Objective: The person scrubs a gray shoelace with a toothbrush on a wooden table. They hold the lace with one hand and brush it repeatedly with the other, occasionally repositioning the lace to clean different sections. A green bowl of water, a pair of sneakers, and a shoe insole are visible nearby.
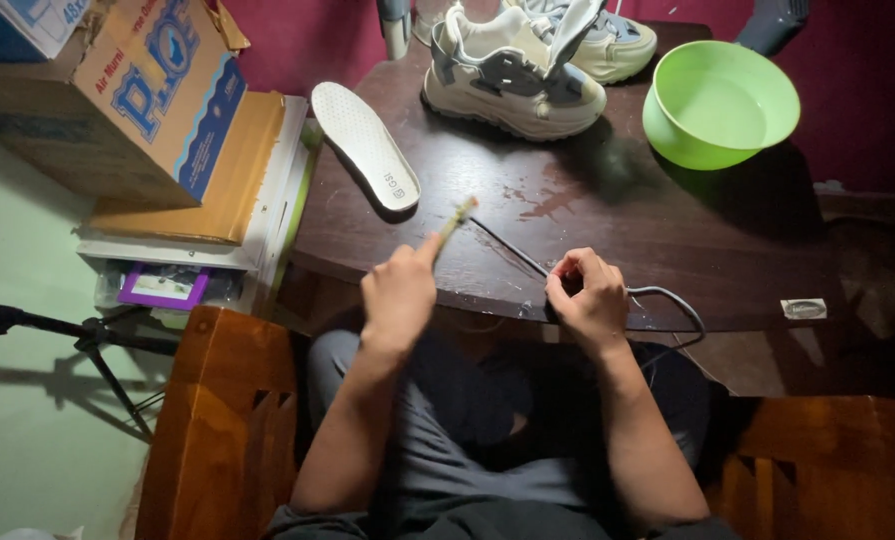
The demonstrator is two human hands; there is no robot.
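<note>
Lace cleaning under way at the tabletop (607,240).
Left hand (399,292) grips a brush (456,219); right hand (587,295) pinches the lace (667,297). Shoes (512,75), insole (365,145) wait untouched.

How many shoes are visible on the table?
2. One shoe stands at the table's far edge, in front; the second shoe is behind it, partly hidden. The removed insole lies left of them.

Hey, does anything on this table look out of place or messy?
Yes. A white insole lies loose, overhanging the table's left edge, out of the sneakers. Pale smears mark the dark tabletop near the middle. The nearer sneaker's tongue is pulled up, apparently unlaced.
</note>
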